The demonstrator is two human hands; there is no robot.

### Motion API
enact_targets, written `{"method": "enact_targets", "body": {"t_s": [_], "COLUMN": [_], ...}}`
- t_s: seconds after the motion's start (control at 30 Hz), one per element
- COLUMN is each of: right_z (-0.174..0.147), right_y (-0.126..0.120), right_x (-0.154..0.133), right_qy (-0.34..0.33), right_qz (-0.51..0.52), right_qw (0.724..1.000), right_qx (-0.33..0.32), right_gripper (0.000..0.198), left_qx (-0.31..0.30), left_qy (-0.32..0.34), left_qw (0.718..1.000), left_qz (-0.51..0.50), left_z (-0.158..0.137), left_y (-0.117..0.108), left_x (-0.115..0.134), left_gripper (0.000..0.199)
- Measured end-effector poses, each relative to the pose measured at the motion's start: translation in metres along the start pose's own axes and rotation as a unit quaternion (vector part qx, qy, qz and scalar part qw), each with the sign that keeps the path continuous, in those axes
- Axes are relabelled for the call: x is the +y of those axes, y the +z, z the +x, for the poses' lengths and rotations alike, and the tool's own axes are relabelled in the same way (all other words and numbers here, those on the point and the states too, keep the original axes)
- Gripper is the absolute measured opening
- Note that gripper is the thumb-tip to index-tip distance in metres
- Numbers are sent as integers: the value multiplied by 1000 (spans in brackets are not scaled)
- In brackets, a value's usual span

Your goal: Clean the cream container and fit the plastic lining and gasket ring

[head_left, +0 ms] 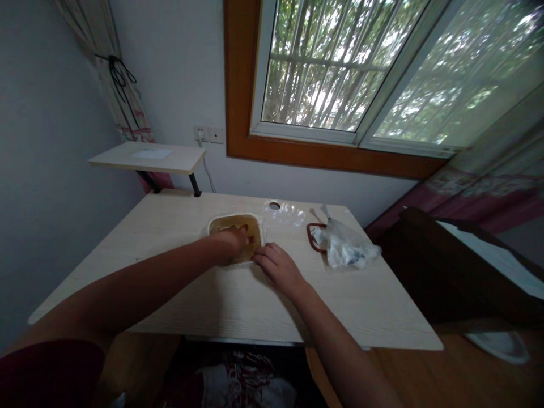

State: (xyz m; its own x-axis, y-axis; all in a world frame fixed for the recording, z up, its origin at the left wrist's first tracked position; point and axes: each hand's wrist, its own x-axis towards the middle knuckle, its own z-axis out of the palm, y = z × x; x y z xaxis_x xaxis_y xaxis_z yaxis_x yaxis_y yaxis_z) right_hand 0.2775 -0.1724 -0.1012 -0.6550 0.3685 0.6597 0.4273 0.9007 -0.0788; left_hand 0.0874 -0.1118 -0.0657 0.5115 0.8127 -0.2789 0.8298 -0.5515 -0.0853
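A squarish tub (260, 224) with a pale rim stands on the table, something yellow-brown inside it. My left hand (232, 243) reaches down into the tub, palm side hidden. Two of its fingertips show apart from each other against the brown contents. Whether anything lies under that palm is hidden. At the tub's near right corner, my right hand (278, 266) has its fingers bent over the rim and gripping it.
Right of the tub lies a clear plastic bag (346, 246) beside a red-brown frame-like loop (311, 238). Clear plastic (289, 215) lies behind the tub. A raised shelf (178, 161) holds a paper sheet at the back left. The wooden table (161, 226) borders the window wall.
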Motion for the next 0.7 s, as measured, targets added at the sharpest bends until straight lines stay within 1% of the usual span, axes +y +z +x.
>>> {"method": "enact_targets", "body": {"t_s": [0.1, 0.13, 0.27, 0.37, 0.43, 0.57, 0.63, 0.7], "right_z": [-1, -2, -3, -4, -5, -3, -2, 0], "right_y": [-1, -1, 0, 1, 2, 3, 2, 2], "right_x": [1, 1, 3, 5, 6, 6, 5, 4], "right_qy": [0, 0, 9, 23, 34, 40, 32, 24], "right_qz": [2, 2, 2, 7, 7, 3, 4, 4], "right_qw": [1000, 1000, 1000, 1000, 999, 999, 999, 1000], "right_qx": [3, 5, 3, -6, -6, -3, -5, -7], "right_gripper": [26, 26, 28, 27, 24, 23, 23, 24], "left_qx": [2, 1, 8, 32, 38, 44, 55, 64], "left_qy": [6, 9, 38, 67, 77, 52, 23, -10], "left_qw": [1000, 1000, 999, 997, 996, 998, 998, 998], "left_qz": [1, 2, 18, 34, 28, 8, 6, -13], "left_z": [-1, -1, -3, -9, -15, -21, -16, -7], "left_y": [-3, -4, -9, -17, -24, -34, -32, -25], "left_x": [2, 2, -1, 1, 4, 8, 4, -3], "left_gripper": [41, 36, 37, 32, 30, 28, 29, 29]}}
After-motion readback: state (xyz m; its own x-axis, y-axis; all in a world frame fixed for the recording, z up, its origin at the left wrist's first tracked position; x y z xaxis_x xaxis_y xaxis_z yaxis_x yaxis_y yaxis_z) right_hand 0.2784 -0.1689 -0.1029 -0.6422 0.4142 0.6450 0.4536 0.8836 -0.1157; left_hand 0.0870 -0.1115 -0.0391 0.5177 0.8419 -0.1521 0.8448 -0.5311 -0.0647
